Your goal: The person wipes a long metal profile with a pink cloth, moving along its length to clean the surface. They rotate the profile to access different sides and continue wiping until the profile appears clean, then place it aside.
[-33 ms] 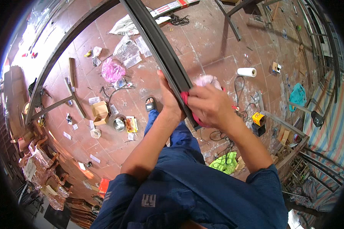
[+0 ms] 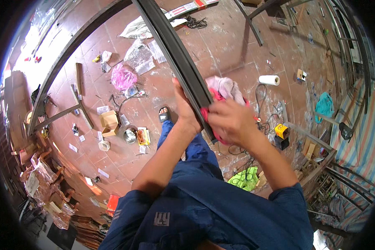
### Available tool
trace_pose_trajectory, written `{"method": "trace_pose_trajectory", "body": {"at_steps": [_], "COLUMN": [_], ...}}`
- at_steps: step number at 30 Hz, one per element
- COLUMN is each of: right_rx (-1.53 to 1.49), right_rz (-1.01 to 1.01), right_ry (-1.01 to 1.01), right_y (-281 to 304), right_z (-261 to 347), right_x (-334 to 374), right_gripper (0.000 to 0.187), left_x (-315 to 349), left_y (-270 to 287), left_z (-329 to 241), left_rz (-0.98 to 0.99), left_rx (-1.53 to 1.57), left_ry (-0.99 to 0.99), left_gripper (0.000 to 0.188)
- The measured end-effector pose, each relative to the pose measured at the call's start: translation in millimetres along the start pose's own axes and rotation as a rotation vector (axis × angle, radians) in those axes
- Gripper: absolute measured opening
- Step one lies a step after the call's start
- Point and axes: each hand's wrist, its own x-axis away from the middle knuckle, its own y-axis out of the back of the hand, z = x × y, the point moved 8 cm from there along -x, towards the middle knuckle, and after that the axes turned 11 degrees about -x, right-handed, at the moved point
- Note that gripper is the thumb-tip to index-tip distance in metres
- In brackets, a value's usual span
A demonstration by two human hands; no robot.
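Left hand grasps dark bar; right hand clenches pink cloth, whose loose folds might snag on the bar's end.

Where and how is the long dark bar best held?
Hold the bar near its lower end, perhaps from the left: this end points toward the body, the left hand meets that long edge, the right hand holds the cloth against the other.
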Motion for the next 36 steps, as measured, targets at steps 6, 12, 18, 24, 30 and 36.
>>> {"method": "trace_pose_trajectory", "body": {"at_steps": [6, 12, 18, 24, 30, 36], "right_rx": [0.013, 0.004, 0.018, -0.029, -0.151, -0.099], "right_rz": [0.093, -0.108, 0.149, 0.417, -0.104, -0.161], "right_ry": [-0.037, 0.042, 0.071, -0.005, -0.146, -0.151], "right_y": [2, 11, 1, -10, 77, 41], "right_z": [-3, -38, -10, 5, -8, 6], "right_x": [18, -82, -8, 71, 65, 4], "right_gripper": [0.013, 0.01, 0.007, 0.007, 0.024, 0.021], "left_x": [-3, -1, -21, -7, 10, 22], "left_y": [-13, -28, 0, -19, -35, -26], "left_z": [-3, 0, -17, -8, -27, -36], "left_rz": [0.033, 0.159, 0.096, 0.065, 0.116, 0.139], "left_rx": [0.002, 0.129, -0.032, -0.005, -0.084, -0.183], "left_ry": [0.036, -0.011, -0.046, 0.141, -0.006, -0.272], "left_gripper": [0.098, 0.102, 0.097, 0.117, 0.118, 0.099]}}
